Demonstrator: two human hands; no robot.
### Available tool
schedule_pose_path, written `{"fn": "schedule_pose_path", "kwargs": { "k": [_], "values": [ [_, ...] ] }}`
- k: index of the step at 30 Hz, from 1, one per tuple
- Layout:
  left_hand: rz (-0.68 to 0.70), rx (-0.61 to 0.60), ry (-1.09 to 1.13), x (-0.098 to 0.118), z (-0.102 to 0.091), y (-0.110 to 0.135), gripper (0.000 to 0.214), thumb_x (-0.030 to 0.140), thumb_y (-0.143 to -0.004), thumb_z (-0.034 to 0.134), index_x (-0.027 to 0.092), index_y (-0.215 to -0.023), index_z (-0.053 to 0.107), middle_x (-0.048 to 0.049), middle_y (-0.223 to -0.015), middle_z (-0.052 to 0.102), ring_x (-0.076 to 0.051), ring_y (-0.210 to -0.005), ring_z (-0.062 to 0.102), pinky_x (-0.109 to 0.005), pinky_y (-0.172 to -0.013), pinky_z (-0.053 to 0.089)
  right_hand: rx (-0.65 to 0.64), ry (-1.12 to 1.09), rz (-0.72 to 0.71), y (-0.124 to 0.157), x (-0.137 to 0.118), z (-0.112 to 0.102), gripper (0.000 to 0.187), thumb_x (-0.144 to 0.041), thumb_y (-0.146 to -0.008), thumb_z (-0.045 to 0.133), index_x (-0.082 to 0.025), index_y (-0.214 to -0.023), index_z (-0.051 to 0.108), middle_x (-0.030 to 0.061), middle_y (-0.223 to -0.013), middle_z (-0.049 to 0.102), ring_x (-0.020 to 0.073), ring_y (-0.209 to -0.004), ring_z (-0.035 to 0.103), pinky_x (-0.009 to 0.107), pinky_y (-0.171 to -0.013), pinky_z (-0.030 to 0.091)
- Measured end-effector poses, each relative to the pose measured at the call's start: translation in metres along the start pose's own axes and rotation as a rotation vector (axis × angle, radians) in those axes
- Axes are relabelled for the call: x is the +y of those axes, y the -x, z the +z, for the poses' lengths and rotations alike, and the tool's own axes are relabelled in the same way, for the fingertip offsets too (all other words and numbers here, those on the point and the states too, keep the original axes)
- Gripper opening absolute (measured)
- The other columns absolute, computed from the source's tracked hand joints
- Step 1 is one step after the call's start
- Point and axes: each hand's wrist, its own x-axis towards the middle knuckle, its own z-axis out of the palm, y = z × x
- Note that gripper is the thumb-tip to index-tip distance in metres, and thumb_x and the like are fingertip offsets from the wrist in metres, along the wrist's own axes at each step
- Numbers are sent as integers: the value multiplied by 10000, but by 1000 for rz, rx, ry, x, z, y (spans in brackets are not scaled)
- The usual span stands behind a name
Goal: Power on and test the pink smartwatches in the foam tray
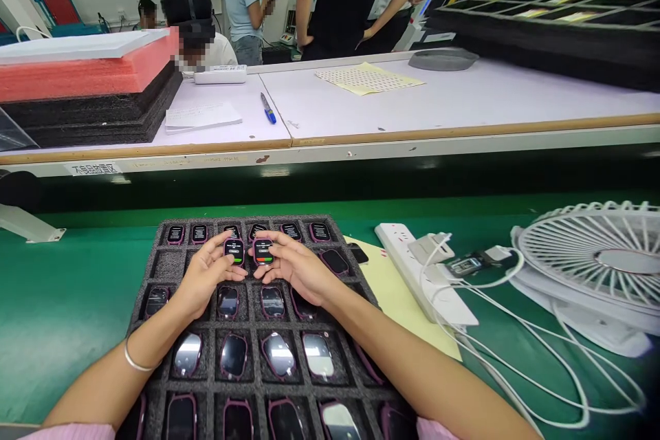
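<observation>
My left hand [209, 278] grasps one lit watch [236, 249] and my right hand [296, 262] another lit watch [262, 251], both above the foam tray [207, 361]; the far watches [320, 232] show text, perhaps finished; the dark watches [234, 356] nearer me seem to remain.

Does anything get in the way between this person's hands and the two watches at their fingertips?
Nothing visible does. The left hand grips the left watch, its thumb at the screen; the right hand grips the right watch. The foam tray lies beneath, not between.
</observation>
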Motion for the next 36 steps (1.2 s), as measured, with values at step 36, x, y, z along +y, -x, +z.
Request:
{"fn": "schedule_pose_path", "kwargs": {
  "k": [36],
  "values": [
    [-9,-9,-22,-2,-1,-3,415,427,-782,673,185,-1097,555,-3,-754,645,-185,-632,702,-315,-634,583,64,265,-191,2,0,0,341,-359,-817,702,-207,-1088,562,35,-919,674,122,-563,614,243,-510,433]
  ]
}}
